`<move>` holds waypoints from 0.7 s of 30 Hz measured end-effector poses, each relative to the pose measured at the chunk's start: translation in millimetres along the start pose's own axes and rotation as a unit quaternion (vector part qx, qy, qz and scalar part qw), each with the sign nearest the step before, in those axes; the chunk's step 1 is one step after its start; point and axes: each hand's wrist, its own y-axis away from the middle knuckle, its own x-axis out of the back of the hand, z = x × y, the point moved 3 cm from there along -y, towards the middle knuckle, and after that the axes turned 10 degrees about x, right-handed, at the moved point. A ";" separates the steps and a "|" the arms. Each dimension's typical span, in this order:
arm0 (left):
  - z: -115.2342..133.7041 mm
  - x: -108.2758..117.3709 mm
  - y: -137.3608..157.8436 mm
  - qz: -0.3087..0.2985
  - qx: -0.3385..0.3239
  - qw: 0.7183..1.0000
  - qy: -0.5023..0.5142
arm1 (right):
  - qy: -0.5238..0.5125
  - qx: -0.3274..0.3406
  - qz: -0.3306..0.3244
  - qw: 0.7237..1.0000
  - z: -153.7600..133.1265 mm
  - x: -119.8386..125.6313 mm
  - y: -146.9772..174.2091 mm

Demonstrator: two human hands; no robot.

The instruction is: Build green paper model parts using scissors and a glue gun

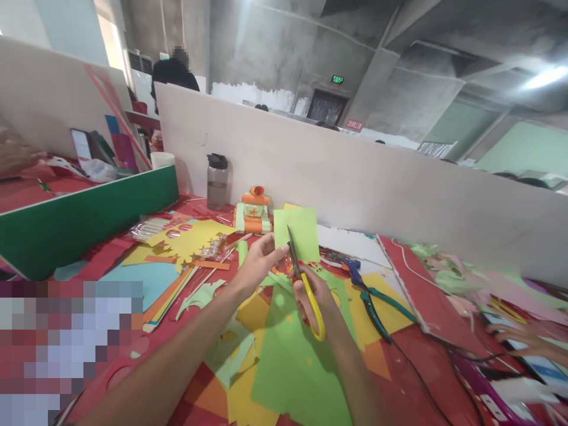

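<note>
Forearms (190, 343) stretched forward over bench (419, 376).
Left grip (258, 260) pinching green paper (306, 228); right grip (317, 290) wrapped round yellow-handled scissors (307, 286), tips up.

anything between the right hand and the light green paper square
Only yellow-handled metal scissors in the right hand, their blades overlapping the light green paper square in view; the left hand holds its edge. Nothing else visible.

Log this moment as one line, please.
Left hand: holds light-green paper | Right hand: holds yellow-handled scissors | Blades: across paper, seen from here
</note>
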 end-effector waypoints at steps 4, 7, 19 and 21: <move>-6.2 1.1 -2.3 0.014 0.002 0.999 0.031 | -0.007 -0.007 0.000 1.000 2.5 -0.2 -0.4; -8.8 2.3 -4.3 0.024 0.002 0.999 0.045 | -0.014 -0.017 -0.002 1.000 4.9 0.1 -0.5; -8.6 3.2 -6.0 0.065 -0.009 0.996 0.056 | -0.043 -0.034 -0.077 0.996 0.1 -0.8 3.7; -8.4 5.4 -6.9 0.079 -0.015 0.995 0.052 | -0.042 -0.056 -0.110 0.991 -3.0 -0.3 6.5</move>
